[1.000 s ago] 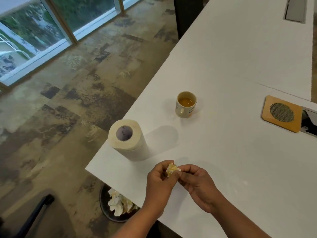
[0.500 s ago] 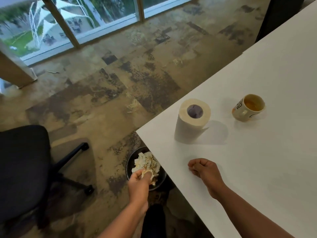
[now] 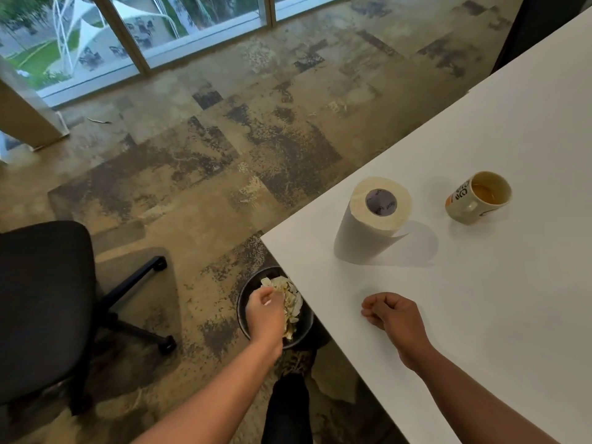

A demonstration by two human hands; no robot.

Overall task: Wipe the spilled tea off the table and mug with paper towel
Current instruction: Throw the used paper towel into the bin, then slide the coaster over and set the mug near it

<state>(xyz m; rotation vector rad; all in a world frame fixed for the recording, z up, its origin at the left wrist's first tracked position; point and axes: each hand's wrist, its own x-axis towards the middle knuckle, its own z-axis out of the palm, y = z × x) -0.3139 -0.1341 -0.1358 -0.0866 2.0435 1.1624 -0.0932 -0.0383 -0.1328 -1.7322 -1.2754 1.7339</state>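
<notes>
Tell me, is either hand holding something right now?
The right hand rests loosely curled on the table, holding nothing visible. The left hand is over the bin of crumpled towels; whether its fingers grip a piece cannot be told.

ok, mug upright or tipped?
Upright. The mug stands on the table, its mouth facing up, with amber tea pooled inside. It only looks slanted through the wide-angle lens.

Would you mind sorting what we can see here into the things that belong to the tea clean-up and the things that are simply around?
Part of the job: paper towel roll; mug with tea in it; table; bin holding used towels; left hand over the bin; right hand resting on the table.

Just around: office chair; windows.
</notes>
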